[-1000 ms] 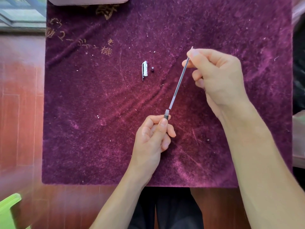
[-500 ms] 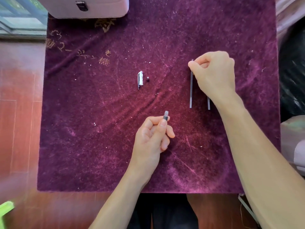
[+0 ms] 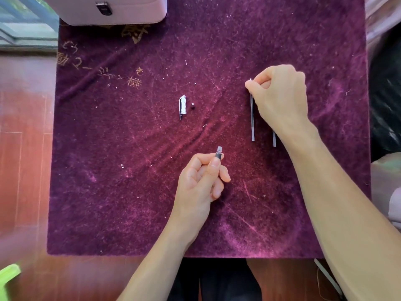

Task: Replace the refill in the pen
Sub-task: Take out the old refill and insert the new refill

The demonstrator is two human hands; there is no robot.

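Note:
My left hand grips the dark pen barrel, whose threaded grey end sticks up between thumb and forefinger. My right hand pinches the top of a thin grey refill that lies straight on the purple cloth. A second refill lies parallel just to its right, mostly hidden under my right wrist. The silver pen cap with its clip and a tiny dark part lie on the cloth's middle, apart from both hands.
A pale pink box with a dark clasp stands at the cloth's far edge. Red-brown wooden floor surrounds the cloth at left. A green object shows at the lower left corner. Dark and pale items lie off the right edge.
My right hand drew the refill out of the barrel, carried it right and lowered it flat onto the cloth beside the other refill. My left hand has kept still with the barrel.

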